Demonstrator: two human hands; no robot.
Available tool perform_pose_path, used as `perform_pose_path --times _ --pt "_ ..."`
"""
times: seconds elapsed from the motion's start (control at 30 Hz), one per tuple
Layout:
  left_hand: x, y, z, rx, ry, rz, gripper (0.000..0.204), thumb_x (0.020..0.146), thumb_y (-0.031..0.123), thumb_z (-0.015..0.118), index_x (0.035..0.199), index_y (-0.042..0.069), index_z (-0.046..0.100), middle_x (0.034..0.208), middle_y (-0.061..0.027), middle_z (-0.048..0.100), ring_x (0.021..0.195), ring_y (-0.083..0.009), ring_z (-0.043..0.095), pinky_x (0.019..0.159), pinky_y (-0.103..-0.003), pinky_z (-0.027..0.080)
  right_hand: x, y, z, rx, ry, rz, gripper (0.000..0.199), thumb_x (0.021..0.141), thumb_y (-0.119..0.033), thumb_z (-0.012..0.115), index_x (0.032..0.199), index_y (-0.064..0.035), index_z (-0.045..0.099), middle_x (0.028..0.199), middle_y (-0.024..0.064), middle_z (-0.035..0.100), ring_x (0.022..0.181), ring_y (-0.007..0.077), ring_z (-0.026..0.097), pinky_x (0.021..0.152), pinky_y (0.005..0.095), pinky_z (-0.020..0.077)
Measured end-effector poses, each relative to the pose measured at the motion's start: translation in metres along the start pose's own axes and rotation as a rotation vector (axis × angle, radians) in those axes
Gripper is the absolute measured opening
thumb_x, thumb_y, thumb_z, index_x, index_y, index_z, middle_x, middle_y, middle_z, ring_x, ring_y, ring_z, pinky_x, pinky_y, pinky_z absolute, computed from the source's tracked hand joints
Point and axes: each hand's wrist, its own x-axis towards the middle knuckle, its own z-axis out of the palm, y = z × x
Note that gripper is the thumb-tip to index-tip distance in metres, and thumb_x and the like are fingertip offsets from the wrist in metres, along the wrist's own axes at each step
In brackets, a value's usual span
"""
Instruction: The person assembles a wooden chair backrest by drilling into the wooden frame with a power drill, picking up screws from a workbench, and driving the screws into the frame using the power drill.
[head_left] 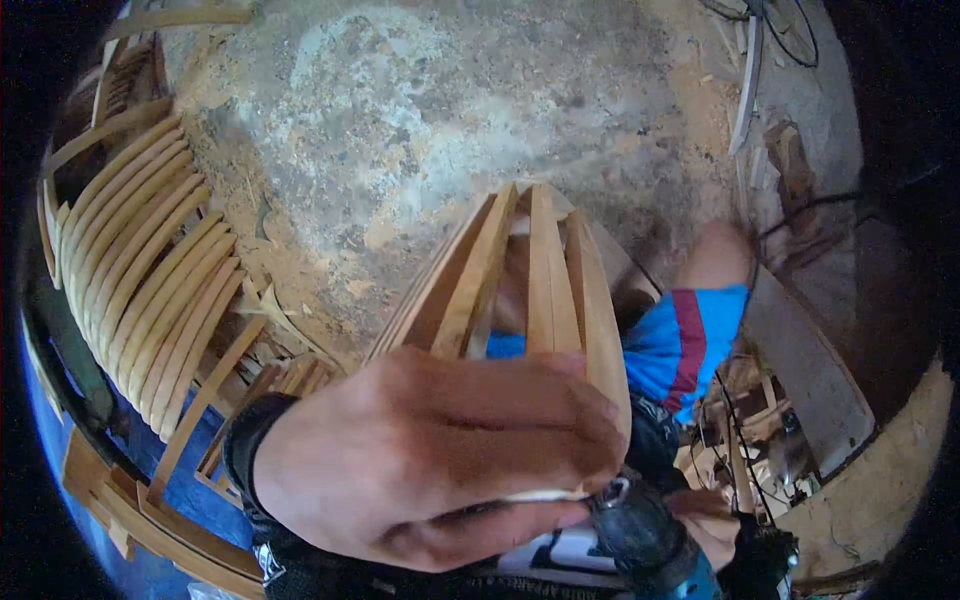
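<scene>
My left hand (440, 450) is closed over the near end of a light wooden frame of narrow slats (545, 270), in the middle of the view. The slats run away from me and draw together at the far end. A pale edge of wood shows between my thumb and fingers. Just right of those fingertips is a power tool (645, 525) with a dark rounded front and a blue body; its exact kind is unclear. My right hand (712, 520), partly hidden behind the tool, is closed round it. The tool's front is close to the wood; contact cannot be made out.
A stack of curved wooden pieces (150, 280) stands at the left, with more wooden parts (170, 520) below it. Sawdust lies on the worn concrete floor (400, 130). My blue shorts (685, 345) show behind the frame. Cables and a flat board (810, 370) are at the right.
</scene>
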Motion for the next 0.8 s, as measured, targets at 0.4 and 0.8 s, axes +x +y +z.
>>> perform_pose_path --times 0.4,0.8 --pt "-0.011 0.018 0.015 0.697 0.091 0.107 0.022 0.065 0.016 0.072 0.081 0.002 0.065 0.082 -0.0097 0.064 0.079 -0.0251 0.063 0.071 -0.033 0.05 -0.024 0.045 -0.001 -0.155 0.109 -0.143 0.03 0.071 -0.01 0.066 0.099 0.0016 0.06 0.083 0.0096 0.061 0.074 0.0189 0.06 0.07 0.0317 0.0479" --pt "-0.024 0.031 0.072 1.276 0.413 -0.104 0.03 0.066 0.022 0.073 0.082 0.001 0.056 0.076 -0.0113 0.051 0.069 -0.0284 0.053 0.063 -0.033 0.042 0.028 0.101 0.035 0.136 0.321 0.023 0.017 0.075 -0.01 0.069 0.086 -0.0013 0.059 0.084 0.0084 0.063 0.076 0.0179 0.059 0.069 0.0328 0.0443"
